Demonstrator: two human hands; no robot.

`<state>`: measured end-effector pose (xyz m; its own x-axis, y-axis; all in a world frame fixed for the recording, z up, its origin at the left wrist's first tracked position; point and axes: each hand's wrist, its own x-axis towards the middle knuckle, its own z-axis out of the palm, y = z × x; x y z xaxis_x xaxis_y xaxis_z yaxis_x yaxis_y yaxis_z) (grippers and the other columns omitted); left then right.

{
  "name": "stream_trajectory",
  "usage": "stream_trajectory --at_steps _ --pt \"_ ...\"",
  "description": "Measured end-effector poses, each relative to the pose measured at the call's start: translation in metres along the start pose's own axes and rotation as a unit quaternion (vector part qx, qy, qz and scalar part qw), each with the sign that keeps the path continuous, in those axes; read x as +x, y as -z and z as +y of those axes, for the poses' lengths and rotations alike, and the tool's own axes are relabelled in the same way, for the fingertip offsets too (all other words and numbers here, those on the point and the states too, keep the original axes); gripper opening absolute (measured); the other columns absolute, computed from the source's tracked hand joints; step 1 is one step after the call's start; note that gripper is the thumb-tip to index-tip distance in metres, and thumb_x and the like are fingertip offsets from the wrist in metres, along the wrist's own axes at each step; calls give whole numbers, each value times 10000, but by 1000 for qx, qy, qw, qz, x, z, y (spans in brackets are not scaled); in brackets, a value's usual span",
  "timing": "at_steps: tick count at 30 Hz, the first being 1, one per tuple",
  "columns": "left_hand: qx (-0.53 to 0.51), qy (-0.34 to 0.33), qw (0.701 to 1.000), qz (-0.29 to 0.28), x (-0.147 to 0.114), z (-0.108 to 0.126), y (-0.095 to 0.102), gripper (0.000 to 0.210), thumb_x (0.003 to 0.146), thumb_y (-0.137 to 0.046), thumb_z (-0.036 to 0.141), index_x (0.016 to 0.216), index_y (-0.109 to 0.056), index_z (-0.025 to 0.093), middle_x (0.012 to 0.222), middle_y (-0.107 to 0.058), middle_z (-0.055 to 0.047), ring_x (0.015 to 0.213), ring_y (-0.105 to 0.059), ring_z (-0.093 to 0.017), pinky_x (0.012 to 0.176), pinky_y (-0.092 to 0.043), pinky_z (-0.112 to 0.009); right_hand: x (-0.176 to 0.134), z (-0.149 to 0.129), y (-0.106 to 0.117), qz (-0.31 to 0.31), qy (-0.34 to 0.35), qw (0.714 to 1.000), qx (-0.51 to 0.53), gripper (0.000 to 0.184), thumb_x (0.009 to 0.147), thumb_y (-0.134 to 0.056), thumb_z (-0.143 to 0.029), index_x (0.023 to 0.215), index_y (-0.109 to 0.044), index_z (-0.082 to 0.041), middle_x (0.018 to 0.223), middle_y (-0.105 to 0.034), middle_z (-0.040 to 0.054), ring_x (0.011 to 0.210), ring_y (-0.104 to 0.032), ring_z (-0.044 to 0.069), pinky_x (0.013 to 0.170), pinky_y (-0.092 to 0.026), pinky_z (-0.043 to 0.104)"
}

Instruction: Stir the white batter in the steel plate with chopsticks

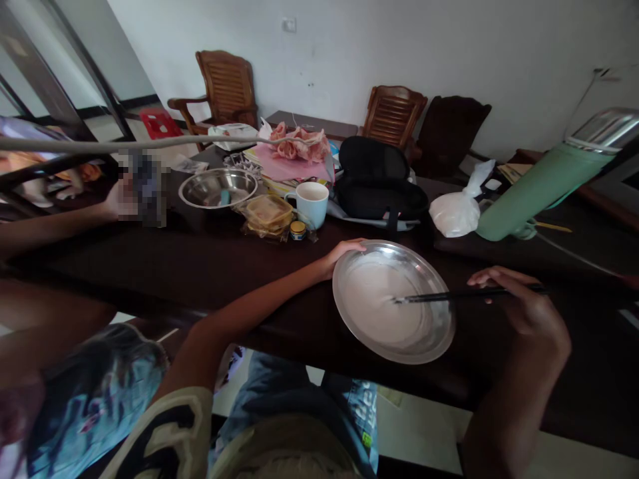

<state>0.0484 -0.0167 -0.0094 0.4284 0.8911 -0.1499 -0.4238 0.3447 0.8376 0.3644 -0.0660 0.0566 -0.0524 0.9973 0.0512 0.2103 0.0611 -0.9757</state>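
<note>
A shallow metal bowl (444, 332) rests on the dark table and holds a pale, whitish mixture (374, 313). My left hand (345, 255) grips the bowl's far left rim, fingers over the edge. In my right hand (519, 296) is a pair of dark chopsticks (449, 295), held almost level. Their tips dip into the mixture near the bowl's middle. Whether the bowl's underside is tilted off the table is hard to tell. Beyond the bowl stands a tied plastic bag of white powder (455, 214).
Behind the bowl are a light blue mug (312, 206), a small jar (298, 231), a plastic food box (269, 211), another metal bowl (190, 194) and an open black case (379, 189). A green thermos (544, 189) leans at right. Another person's hand (117, 199) is at left.
</note>
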Motion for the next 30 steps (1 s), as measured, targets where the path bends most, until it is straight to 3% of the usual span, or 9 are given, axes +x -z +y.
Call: stream_trajectory --at_steps 2,5,6,11,16,21,26,28,30 --pt "-3 2 1000 0 0 0 0 266 683 -594 152 908 -733 128 843 -714 -75 790 -622 -214 781 -436 -343 0 0 -3 -1 -2 1000 9 262 703 -735 -439 586 -705 -207 694 -685 46 640 -582 189 502 -420 252" --pt "-7 1 1000 0 2 -1 2 270 687 -588 141 914 -735 129 842 -716 -72 789 -624 -211 782 -437 -343 -1 -2 -7 -126 -23 991 -41 293 731 -723 -460 634 -734 -184 671 -678 55 596 -569 176 546 -454 268" --pt "-8 1 1000 -2 3 -2 2 275 688 -587 142 920 -735 128 841 -716 -72 785 -624 -210 780 -436 -342 -1 -2 -7 -141 -26 988 -51 304 731 -725 -473 648 -742 -181 665 -678 56 600 -577 177 555 -462 267" --pt "-15 1 1000 -12 4 -3 4 286 679 -601 153 930 -735 129 863 -721 -76 783 -625 -209 776 -435 -341 0 0 -5 7 -1 1000 18 334 668 -765 -521 581 -716 -202 686 -693 34 551 -577 145 464 -425 225" --pt "-14 1 1000 -5 3 -2 3 263 669 -618 162 903 -733 129 836 -720 -70 773 -624 -204 767 -435 -333 0 0 -6 -106 -52 993 -4 371 679 -759 -532 592 -736 -172 608 -663 52 488 -557 145 460 -443 246" --pt "-24 3 999 -38 2 0 4 276 682 -638 175 935 -739 136 849 -733 -64 764 -636 -191 754 -445 -305 4 2 -5 20 -4 999 35 335 645 -788 -521 607 -742 -192 638 -680 37 534 -561 134 473 -444 217" --pt "2 90 996 -18 3 3 14 270 788 -605 290 953 -737 121 681 -704 -61 627 -615 -181 679 -443 -310 3 0 -16 -127 -33 991 27 376 711 -739 -527 598 -725 -168 542 -621 42 493 -561 152 470 -451 249" --pt "16 110 994 1 6 5 20 261 799 -608 301 923 -737 111 653 -693 -59 599 -607 -180 671 -442 -315 4 -1 -17 -113 -34 992 33 367 720 -737 -517 611 -725 -168 572 -628 44 491 -563 151 459 -448 252" --pt "28 107 994 -3 12 6 23 239 793 -622 295 891 -738 111 654 -693 -61 600 -611 -186 676 -445 -325 5 1 -17 -41 -13 998 56 366 707 -752 -509 575 -704 -171 630 -651 47 489 -560 138 450 -442 245"
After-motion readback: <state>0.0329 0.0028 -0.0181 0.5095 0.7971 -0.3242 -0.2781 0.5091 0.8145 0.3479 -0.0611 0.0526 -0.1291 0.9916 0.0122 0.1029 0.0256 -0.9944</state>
